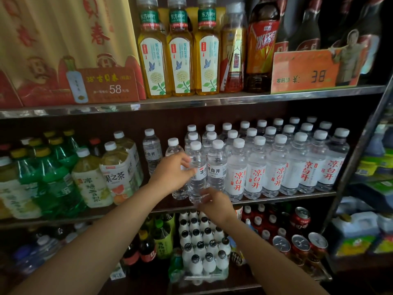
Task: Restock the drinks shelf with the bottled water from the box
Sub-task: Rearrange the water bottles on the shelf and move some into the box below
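Clear water bottles with white caps fill the right part of the middle shelf (pixel 276 198). At the front of the row stands one small bottle (pixel 196 167) with a black-lettered label. My left hand (pixel 173 174) grips its upper body from the left, thumb and fingers curled round it. My right hand (pixel 213 202) holds its base from below and to the right. A second small bottle (pixel 173 145) stands just behind my left hand. A third (pixel 217 165) sits right beside the held one. The box is not in view.
Green soda and tea bottles (pixel 89 177) crowd the left of the middle shelf. Yellow tea bottles (pixel 180 50) and price cards stand on the shelf above. White milk bottles (pixel 202 243) and red cans (pixel 299 243) fill the shelf below. A metal upright (pixel 361 150) bounds the right side.
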Tool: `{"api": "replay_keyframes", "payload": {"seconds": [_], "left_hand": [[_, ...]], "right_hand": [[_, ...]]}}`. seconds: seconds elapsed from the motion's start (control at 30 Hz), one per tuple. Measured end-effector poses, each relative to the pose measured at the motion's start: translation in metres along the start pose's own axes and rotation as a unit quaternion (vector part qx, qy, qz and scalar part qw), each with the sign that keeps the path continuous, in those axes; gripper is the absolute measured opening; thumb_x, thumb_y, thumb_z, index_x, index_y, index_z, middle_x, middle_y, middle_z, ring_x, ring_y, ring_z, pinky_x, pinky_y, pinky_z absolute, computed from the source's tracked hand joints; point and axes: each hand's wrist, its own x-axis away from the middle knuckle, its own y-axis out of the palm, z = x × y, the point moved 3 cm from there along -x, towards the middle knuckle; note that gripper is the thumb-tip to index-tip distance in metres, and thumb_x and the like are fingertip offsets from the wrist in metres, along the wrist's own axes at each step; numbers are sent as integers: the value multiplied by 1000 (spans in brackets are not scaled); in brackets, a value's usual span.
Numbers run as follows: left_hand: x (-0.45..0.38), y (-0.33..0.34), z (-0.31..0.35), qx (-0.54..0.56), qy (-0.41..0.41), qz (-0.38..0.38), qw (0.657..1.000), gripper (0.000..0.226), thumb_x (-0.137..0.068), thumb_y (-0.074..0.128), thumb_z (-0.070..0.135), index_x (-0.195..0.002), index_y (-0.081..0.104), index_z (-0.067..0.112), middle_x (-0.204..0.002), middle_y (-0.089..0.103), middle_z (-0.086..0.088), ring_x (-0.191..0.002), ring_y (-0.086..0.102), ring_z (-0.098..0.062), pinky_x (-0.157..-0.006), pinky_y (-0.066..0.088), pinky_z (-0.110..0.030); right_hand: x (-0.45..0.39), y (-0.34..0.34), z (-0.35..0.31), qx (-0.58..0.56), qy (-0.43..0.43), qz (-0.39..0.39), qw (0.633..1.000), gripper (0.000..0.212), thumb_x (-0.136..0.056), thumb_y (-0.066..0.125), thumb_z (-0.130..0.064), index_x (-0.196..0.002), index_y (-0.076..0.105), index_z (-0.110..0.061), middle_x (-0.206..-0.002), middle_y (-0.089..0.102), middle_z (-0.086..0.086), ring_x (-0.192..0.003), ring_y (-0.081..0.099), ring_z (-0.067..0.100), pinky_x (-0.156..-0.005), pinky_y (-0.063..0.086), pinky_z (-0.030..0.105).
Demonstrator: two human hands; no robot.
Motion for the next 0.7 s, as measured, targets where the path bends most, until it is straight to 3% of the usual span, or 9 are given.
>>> {"api": "replay_keyframes", "payload": {"seconds": [0.13,0.27,0.5,0.6,0.7], "left_hand": [[39,6,-7,107,-55,-107,987,59,-85,69,26,-138,43,17,-123,60,2,-102,61,-13,-91,49,-30],[80,19,-21,133,-96,-137,977,62,-85,69,25,-140,41,15,-132,55,-2,-108,59,-13,-96,48,-30],[167,56,-57,-12,-113,-196,974,74,-80,74,30,-143,37,17,-141,48,-1,-124,50,-15,-94,41,-22],[200,76,-80,-23,-127,-230,965,80,-78,76,29,-146,34,17,-145,44,-2,-130,45,-15,-103,39,-25],[223,100,-105,-16,-156,-256,954,82,-79,75,32,-147,30,20,-145,43,0,-128,45,-16,-101,40,-26]], "right_hand": [[26,-14,3,-48,3,2,999,38,-75,79,-26,-109,62,-24,-87,66,-7,-77,66,14,-75,57,34],[52,-18,11,-22,1,-3,1000,43,-73,81,-32,-111,63,-23,-94,67,-5,-89,65,14,-80,55,32],[109,4,31,82,-30,-84,993,50,-84,72,-31,-129,54,-16,-124,60,3,-109,60,21,-83,52,32],[131,26,54,92,-9,-118,989,56,-84,73,-31,-133,51,-16,-133,57,4,-117,56,21,-92,49,31],[148,52,80,108,6,-144,984,57,-83,73,-31,-134,51,-18,-132,57,4,-117,56,20,-91,48,29]]}}
